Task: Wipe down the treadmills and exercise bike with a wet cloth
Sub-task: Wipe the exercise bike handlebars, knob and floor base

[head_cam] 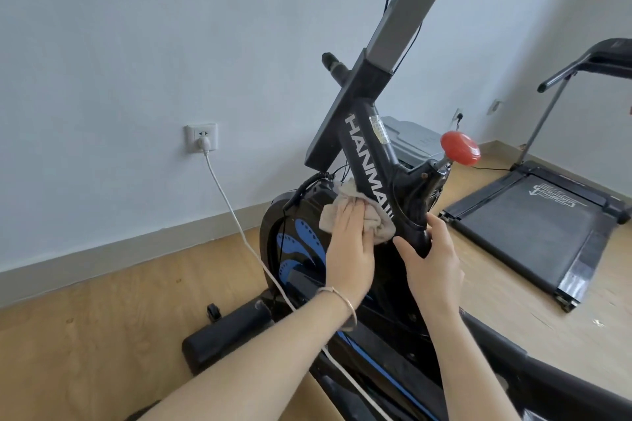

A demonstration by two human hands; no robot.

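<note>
Wood floor [102, 301]; L hand [349, 243] flat on cloth [378, 220], R hand [431, 256] grips bike [369, 161].

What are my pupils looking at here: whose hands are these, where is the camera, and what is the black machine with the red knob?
This is one picture from a camera worn on a person's head, looking forward and down, so the two arms are the wearer's own. The black machine is an exercise bike standing on a wooden floor; the red knob sits on its frame. The left hand presses a beige cloth flat against the frame, wiping it. The right hand grips the frame tube, its fingers curled round it. To the right a treadmill lies on the floor. A white cable runs from a wall socket past the bike.
</note>
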